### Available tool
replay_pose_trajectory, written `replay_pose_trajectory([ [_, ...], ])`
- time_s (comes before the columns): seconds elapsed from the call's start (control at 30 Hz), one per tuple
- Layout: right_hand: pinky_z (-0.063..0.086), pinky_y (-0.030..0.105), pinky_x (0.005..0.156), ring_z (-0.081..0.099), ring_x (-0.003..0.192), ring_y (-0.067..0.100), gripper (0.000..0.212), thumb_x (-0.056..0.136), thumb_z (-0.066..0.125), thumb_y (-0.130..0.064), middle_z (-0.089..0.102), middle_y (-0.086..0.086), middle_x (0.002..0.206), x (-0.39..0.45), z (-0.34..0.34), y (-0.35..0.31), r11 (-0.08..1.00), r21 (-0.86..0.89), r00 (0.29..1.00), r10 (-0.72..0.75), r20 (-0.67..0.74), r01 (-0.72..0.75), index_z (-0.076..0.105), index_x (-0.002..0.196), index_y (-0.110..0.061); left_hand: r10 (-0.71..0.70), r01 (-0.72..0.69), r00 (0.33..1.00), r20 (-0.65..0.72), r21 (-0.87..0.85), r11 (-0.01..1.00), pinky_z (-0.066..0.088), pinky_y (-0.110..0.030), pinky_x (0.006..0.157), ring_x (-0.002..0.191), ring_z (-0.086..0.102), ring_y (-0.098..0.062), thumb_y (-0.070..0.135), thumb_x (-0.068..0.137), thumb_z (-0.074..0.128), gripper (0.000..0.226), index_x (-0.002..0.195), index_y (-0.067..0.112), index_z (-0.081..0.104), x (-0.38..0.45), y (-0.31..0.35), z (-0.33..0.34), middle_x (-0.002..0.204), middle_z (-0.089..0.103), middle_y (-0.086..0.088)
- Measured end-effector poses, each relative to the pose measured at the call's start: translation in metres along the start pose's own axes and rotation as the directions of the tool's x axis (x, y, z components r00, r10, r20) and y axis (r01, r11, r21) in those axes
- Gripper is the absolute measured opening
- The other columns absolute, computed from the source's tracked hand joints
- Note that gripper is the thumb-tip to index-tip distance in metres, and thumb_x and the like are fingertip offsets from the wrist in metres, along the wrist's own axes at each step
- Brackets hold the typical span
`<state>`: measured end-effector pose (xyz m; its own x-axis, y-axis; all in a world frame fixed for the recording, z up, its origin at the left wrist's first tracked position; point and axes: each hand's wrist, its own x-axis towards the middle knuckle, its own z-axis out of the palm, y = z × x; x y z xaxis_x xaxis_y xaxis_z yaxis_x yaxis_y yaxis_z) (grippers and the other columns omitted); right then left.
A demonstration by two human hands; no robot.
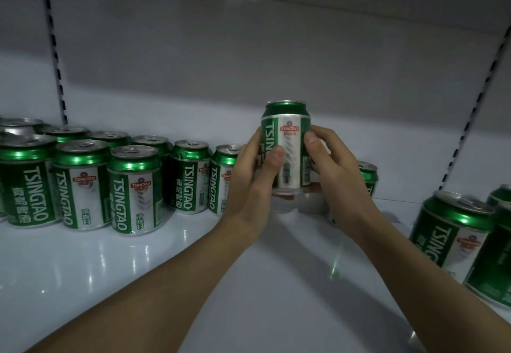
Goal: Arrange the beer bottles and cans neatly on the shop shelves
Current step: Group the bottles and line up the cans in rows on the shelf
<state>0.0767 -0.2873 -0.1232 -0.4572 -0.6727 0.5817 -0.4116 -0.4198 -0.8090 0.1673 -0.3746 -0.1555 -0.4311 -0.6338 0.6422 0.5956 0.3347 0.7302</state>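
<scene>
A green and silver Tsingtao beer can stands upright, raised a little above the white shelf, on top of what looks like another can mostly hidden by my hands. My left hand grips its left side with the thumb across the label. My right hand grips its right side, thumb on the front. Several matching cans stand in two rows at the left.
A can peeks out behind my right hand. More cans crowd the right edge of the shelf. The grey back panel has slotted uprights at left and right. Another shelf hangs overhead.
</scene>
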Motion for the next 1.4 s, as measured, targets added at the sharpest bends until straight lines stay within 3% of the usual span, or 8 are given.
replay_pose_trajectory([
  [0.2, 0.058, 0.03, 0.056, 0.073, 0.086, 0.016, 0.036, 0.097, 0.054, -0.031, 0.073, 0.007, 0.099, -0.002, 0.003, -0.002, 0.998, 0.057, 0.999, -0.022, -0.027, 0.024, 0.051, 0.13, -0.017, 0.088, -0.086, 0.993, -0.077, 0.026, 0.996, 0.058, -0.041, 0.052, 0.078, 0.071, -0.025, 0.035, 0.094, 0.047, 0.04, 0.132, 0.023, 0.048, -0.002, 0.004, -0.001, 0.089, 0.069, -0.004],
  [0.4, 0.06, 0.036, 0.066, 0.071, 0.098, 0.023, 0.033, 0.106, 0.036, -0.031, 0.072, 0.005, 0.109, -0.001, 0.001, 0.007, 0.985, 0.171, 1.0, 0.002, 0.009, -0.003, 0.057, 0.128, -0.017, 0.189, -0.185, 0.982, -0.004, 0.191, 0.964, 0.06, -0.043, 0.059, 0.089, 0.07, -0.024, 0.043, 0.092, 0.05, 0.051, 0.139, 0.022, 0.046, -0.002, 0.005, -0.003, 0.101, 0.068, -0.006],
  [0.57, 0.055, 0.06, 0.087, 0.07, 0.102, 0.032, 0.036, 0.108, 0.028, -0.028, 0.073, 0.011, 0.108, 0.003, -0.001, 0.012, 0.939, 0.336, 0.995, 0.091, -0.026, -0.077, 0.06, 0.119, -0.015, 0.236, -0.267, 0.963, 0.129, 0.349, 0.898, 0.057, -0.045, 0.083, 0.118, 0.057, -0.027, 0.044, 0.084, 0.064, 0.072, 0.147, 0.025, 0.035, -0.003, 0.0, -0.004, 0.13, 0.054, -0.006],
  [0.83, 0.053, 0.058, 0.093, 0.066, 0.112, 0.028, 0.039, 0.108, 0.027, -0.034, 0.07, 0.008, 0.118, 0.005, -0.005, 0.01, 0.934, 0.343, 0.995, 0.093, 0.042, -0.101, 0.06, 0.123, -0.019, 0.337, -0.344, 0.934, 0.12, 0.553, 0.759, 0.055, -0.033, 0.088, 0.12, 0.047, -0.006, 0.031, 0.076, 0.079, 0.08, 0.143, 0.03, 0.035, -0.006, 0.01, 0.0, 0.129, 0.043, 0.006],
  [0.93, 0.053, 0.052, 0.095, 0.066, 0.114, 0.023, 0.044, 0.103, 0.033, -0.049, 0.069, 0.004, 0.123, 0.006, -0.004, 0.002, 0.951, 0.285, 0.988, 0.09, 0.126, -0.123, 0.057, 0.132, -0.027, 0.32, -0.335, 0.937, 0.138, 0.611, 0.718, 0.053, -0.027, 0.089, 0.12, 0.044, 0.001, 0.028, 0.077, 0.08, 0.082, 0.142, 0.04, 0.031, -0.005, 0.021, -0.001, 0.13, 0.04, 0.011],
  [1.07, 0.058, 0.034, 0.082, 0.07, 0.106, 0.017, 0.035, 0.094, 0.059, -0.03, 0.07, 0.0, 0.119, -0.001, 0.004, 0.0, 0.961, 0.249, 0.972, 0.059, 0.227, -0.117, 0.055, 0.128, -0.023, 0.232, -0.304, 0.952, 0.198, 0.695, 0.652, 0.057, -0.028, 0.084, 0.111, 0.049, 0.005, 0.033, 0.076, 0.081, 0.093, 0.146, 0.049, 0.022, -0.012, 0.037, -0.011, 0.128, 0.034, 0.012],
  [1.2, 0.06, 0.036, 0.078, 0.071, 0.101, 0.018, 0.036, 0.085, 0.071, -0.027, 0.07, -0.001, 0.114, -0.014, 0.02, 0.012, 0.943, 0.273, 0.961, 0.122, 0.248, -0.19, 0.058, 0.119, -0.024, 0.037, -0.306, 0.945, 0.325, 0.84, 0.447, 0.056, -0.032, 0.084, 0.105, 0.054, -0.004, 0.045, 0.075, 0.078, 0.099, 0.144, 0.055, 0.009, -0.016, 0.058, -0.041, 0.133, 0.029, 0.016],
  [1.4, 0.059, 0.04, 0.088, 0.07, 0.103, 0.015, 0.058, 0.07, 0.077, -0.038, 0.07, -0.001, 0.112, -0.029, 0.055, 0.017, 0.952, 0.229, 0.957, 0.142, 0.253, -0.202, 0.053, 0.12, -0.022, -0.12, -0.301, 0.916, 0.384, 0.852, 0.428, 0.045, -0.027, 0.101, 0.123, 0.041, 0.0, 0.039, 0.077, 0.079, 0.097, 0.147, 0.05, 0.014, -0.014, 0.09, -0.079, 0.141, 0.029, 0.021],
])
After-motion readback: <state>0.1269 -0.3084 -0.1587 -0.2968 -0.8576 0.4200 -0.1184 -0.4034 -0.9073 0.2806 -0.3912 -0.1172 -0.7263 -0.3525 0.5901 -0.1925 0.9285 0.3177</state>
